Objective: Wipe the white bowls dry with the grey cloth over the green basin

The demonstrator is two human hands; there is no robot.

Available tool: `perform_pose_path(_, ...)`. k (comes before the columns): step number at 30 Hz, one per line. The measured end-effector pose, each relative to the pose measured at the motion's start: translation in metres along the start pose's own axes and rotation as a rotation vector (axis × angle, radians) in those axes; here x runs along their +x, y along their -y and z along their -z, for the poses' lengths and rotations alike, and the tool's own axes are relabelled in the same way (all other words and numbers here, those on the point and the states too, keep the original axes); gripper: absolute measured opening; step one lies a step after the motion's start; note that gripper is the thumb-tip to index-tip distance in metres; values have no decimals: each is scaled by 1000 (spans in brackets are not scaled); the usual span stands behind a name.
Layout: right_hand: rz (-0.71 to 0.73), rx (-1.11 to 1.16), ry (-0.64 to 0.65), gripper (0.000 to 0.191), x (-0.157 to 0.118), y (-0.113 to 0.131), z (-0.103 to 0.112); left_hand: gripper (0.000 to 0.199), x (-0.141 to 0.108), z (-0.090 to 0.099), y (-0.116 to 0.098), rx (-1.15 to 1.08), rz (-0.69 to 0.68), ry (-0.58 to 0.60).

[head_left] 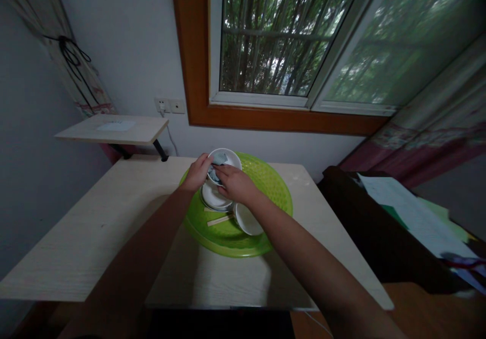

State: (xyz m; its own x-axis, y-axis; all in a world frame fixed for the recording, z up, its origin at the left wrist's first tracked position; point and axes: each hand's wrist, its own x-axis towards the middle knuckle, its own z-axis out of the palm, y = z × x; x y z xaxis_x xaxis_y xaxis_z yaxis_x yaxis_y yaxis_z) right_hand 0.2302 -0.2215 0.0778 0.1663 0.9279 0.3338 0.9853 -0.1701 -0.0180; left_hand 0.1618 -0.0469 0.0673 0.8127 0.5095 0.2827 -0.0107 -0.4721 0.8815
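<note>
A white bowl (234,160) is tilted above a round green tray (243,250), and my left hand (197,173) grips its left rim. Inside the bowl is a grey-blue cloth (219,159), pressed by the fingers of my right hand (237,183). Below them, a white dish (212,197) sits on the tray, partly hidden by the raised bowl. Another white bowl (248,221) stands on the tray near my right wrist. Light wooden chopsticks (219,220) lie on the tray left of that bowl.
The tray rests on a pale wooden table (94,232). A small raised shelf (136,129) with a paper stands at the back left. Wall sockets (169,106) and a window are behind. At the right is a dark piece of furniture (364,227) with papers (410,212) on top.
</note>
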Motion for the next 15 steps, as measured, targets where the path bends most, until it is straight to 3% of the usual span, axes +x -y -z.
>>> perform_pose_path(5, -101, -55, 19, 63, 1, 5, 8, 36, -1, 1, -1, 8, 37, -31)
perform_pose_path(10, -177, -130, 66, 42, 3, 6, 14, 37, 0, 2, 1, 31, 64, -73)
perform_pose_path(15, -145, -170, 95, 32, 3, 7, 16, 38, -1, 3, -1, 68, 76, -73)
